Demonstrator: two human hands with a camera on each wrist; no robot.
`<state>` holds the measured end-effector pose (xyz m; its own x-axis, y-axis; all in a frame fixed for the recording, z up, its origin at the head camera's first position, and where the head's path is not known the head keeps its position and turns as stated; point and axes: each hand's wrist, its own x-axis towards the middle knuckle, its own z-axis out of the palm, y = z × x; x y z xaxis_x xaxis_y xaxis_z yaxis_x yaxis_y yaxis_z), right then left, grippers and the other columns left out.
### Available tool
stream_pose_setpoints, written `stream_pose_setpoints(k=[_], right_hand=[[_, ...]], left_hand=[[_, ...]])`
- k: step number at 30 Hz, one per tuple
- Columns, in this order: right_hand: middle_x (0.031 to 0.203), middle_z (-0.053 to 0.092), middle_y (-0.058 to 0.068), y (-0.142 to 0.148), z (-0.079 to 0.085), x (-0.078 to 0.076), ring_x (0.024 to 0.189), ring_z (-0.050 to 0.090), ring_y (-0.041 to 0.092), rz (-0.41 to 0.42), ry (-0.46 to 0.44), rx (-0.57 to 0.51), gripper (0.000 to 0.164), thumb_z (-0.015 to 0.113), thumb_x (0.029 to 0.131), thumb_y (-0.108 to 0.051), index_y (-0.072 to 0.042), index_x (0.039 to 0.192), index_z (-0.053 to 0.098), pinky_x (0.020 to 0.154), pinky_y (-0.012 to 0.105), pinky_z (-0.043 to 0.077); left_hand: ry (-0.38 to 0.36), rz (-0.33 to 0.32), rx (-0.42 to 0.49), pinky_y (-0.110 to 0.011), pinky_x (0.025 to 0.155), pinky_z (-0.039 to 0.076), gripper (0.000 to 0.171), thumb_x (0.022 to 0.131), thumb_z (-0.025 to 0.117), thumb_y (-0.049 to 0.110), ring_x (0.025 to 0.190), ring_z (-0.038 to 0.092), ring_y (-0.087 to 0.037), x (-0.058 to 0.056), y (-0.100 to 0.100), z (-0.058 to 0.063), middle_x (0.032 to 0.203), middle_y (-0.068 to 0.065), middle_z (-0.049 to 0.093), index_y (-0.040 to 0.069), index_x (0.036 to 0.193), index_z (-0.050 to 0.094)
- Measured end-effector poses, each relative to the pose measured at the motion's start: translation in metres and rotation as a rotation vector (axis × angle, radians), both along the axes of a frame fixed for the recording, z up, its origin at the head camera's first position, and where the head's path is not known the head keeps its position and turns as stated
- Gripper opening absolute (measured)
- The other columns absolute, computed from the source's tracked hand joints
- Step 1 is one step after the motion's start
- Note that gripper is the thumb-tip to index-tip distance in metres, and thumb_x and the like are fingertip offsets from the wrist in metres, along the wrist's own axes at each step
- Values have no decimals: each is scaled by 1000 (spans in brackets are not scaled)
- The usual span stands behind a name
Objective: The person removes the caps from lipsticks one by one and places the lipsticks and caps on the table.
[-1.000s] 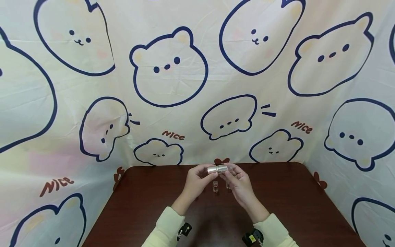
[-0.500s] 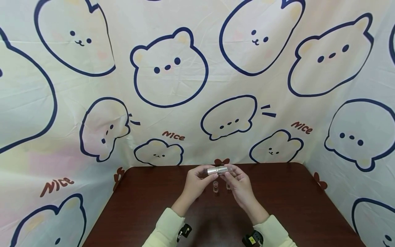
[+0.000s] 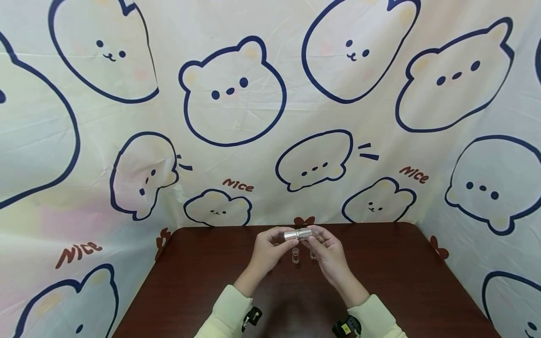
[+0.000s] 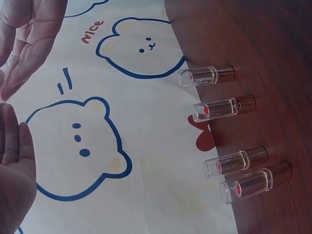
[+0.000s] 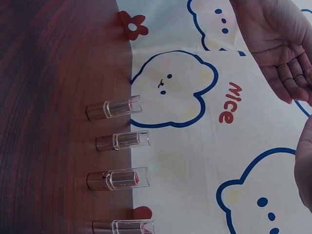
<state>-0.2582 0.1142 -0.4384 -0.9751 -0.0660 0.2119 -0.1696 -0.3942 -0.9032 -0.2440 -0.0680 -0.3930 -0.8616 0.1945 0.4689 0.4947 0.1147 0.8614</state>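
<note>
Over the far part of the table, a silvery lipstick tube [image 3: 298, 234] lies nearly level between two hands. My left hand [image 3: 269, 248] pinches its left end with thumb and fingers, while my right hand [image 3: 329, 252] grips the right end. The wrist views do not show the tube; only parts of the left hand [image 4: 17, 165] and right hand [image 5: 303, 168] come in at their edges. Below the hands stands a clear-capped lipstick [image 3: 295, 256], with another lipstick [image 3: 313, 255] partly covered by the right hand.
Several upright lipsticks with clear caps and reddish tips form a row in the wrist views, among them an end lipstick [image 4: 256, 185] and another lipstick [image 5: 114, 107]. They stand on a dark brown table [image 3: 190, 281]. A cloth printed with bears [image 3: 262, 206] hangs behind and at both sides.
</note>
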Motion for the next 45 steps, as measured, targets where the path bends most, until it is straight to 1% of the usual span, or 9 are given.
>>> stream_pose_setpoints(k=[6, 14, 21, 23, 28, 33, 37, 41, 45], right_hand=[[111, 67, 10, 1, -1, -1, 104, 66, 24, 0, 1, 9, 25, 63, 94, -5, -5, 119, 62, 90, 32, 50], [111, 67, 8, 2, -2, 0, 103, 67, 22, -20, 34, 42, 32, 65, 93, -9, 1, 123, 59, 91, 33, 49], [113, 68, 9, 21, 0, -7, 105, 65, 19, -20, 155, -61, 28, 59, 97, -7, 7, 121, 56, 93, 34, 48], [114, 68, 9, 25, 1, -9, 106, 65, 19, -13, 171, -84, 26, 58, 97, -5, 6, 121, 57, 92, 33, 48], [114, 68, 8, 29, 4, -10, 106, 65, 19, -14, 157, -105, 27, 59, 96, -5, 4, 121, 58, 92, 34, 48], [114, 68, 9, 32, 2, -10, 106, 65, 20, -29, 128, -92, 38, 60, 96, -7, 13, 127, 49, 92, 35, 48], [114, 68, 11, 34, 2, -10, 106, 65, 20, -42, 106, -87, 44, 61, 95, -9, 15, 129, 44, 93, 35, 47], [114, 68, 10, 38, 3, -9, 107, 65, 20, -45, 90, -81, 38, 62, 95, -10, 8, 127, 52, 95, 38, 45], [113, 68, 7, 41, 2, -8, 107, 64, 20, -50, 66, -80, 30, 62, 95, -10, 0, 123, 58, 95, 38, 45]], left_hand=[[-5, 8, -7, -27, 76, 54, 23, 85, 74, 5, 85, 64, -13, 1, 0, 1, 102, -11, 71, -3, 107, 71], [-5, -6, 17, -28, 77, 54, 23, 85, 74, 6, 84, 64, -14, 1, -1, -2, 103, -12, 71, -3, 107, 71], [-32, 51, 99, -25, 65, 54, 21, 84, 75, 5, 73, 62, -15, -4, -15, -7, 98, -10, 71, -1, 104, 72], [-39, 52, 115, -24, 67, 54, 21, 84, 75, 4, 74, 62, -14, -6, -19, -8, 98, -12, 71, -2, 104, 71], [-49, 40, 120, -23, 65, 53, 22, 85, 74, 4, 72, 62, -14, -6, -23, -8, 97, -13, 71, -3, 105, 70], [-54, 42, 132, -24, 66, 54, 21, 85, 74, 3, 71, 65, -16, -5, -25, -10, 93, -12, 70, -2, 106, 70], [-49, 31, 146, -22, 60, 52, 22, 86, 73, 3, 70, 65, -14, -5, -27, -11, 92, -14, 70, -4, 106, 69], [-66, 35, 146, -21, 53, 47, 22, 86, 73, 3, 69, 65, -14, -5, -29, -13, 91, -14, 70, -5, 106, 69], [-77, 44, 148, -22, 57, 50, 22, 86, 73, 3, 72, 67, -17, -5, -30, -14, 92, -13, 71, -5, 106, 69]])
